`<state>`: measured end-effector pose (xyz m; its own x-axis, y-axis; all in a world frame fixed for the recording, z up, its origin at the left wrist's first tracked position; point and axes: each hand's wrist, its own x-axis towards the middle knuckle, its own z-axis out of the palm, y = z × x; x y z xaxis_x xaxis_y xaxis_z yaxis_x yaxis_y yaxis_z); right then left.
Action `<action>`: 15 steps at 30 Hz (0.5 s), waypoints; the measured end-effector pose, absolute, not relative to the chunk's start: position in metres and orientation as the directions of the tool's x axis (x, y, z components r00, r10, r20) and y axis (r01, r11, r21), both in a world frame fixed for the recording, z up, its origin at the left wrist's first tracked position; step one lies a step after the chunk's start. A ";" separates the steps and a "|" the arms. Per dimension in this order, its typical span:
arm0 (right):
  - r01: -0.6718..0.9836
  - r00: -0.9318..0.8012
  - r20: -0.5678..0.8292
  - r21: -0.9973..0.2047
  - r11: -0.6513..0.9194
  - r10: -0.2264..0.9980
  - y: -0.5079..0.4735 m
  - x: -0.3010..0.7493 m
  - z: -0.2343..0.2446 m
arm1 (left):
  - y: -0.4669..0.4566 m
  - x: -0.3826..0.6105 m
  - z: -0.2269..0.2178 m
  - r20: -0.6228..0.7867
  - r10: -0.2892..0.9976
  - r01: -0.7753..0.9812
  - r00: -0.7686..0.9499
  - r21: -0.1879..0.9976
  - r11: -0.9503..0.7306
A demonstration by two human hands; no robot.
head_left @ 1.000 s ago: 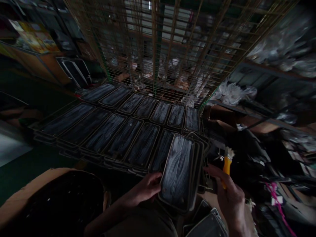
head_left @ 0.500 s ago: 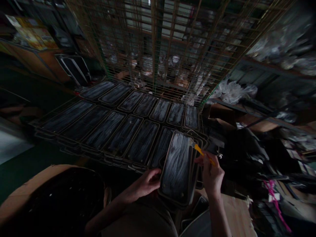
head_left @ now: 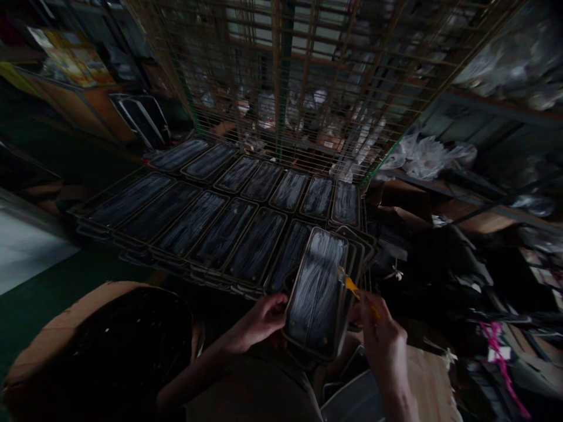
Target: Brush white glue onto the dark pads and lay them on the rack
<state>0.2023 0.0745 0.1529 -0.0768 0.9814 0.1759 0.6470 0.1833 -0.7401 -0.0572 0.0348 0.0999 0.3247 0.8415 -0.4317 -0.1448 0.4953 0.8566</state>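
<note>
My right hand (head_left: 385, 337) is closed around the yellow handle of a paintbrush (head_left: 352, 285). The bristles meet the right side of a dark rectangular panel (head_left: 314, 293) with rounded corners and a pale rim. Whitish brushed streaks of a wet-looking coating cover its face. My left hand (head_left: 264, 319) grips the panel's left edge, thumb near the rim and fingers partly hidden beneath. The panel lies tilted on top of other similar panels, whose edges stick out at its right.
Two rows of similar streaked panels (head_left: 257, 243) lie on stacked racks ahead. Behind stands a tall wire mesh (head_left: 281, 88). A dark, shiny-surfaced container (head_left: 118, 346) sits at the lower left by cardboard. Shelves with plastic bags (head_left: 426, 157) are at the right.
The brush has moved down the panel's right side from near its upper right corner, my right hand lowering with it. My left hand keeps its hold. The whole view has shifted slightly.
</note>
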 end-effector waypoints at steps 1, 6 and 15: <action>0.653 -0.063 0.162 -0.739 0.164 0.985 0.068 0.203 0.161 | 0.035 -0.057 0.100 -0.426 0.841 -0.158 0.333 0.854 0.495; 0.603 0.063 0.201 -0.788 0.123 0.978 0.073 0.195 0.179 | 0.036 -0.057 0.103 -0.381 0.840 -0.183 0.386 0.861 0.474; 0.648 0.077 0.205 -0.754 0.107 0.976 0.086 0.186 0.166 | 0.044 -0.060 0.117 -0.388 0.810 -0.286 0.439 0.795 0.536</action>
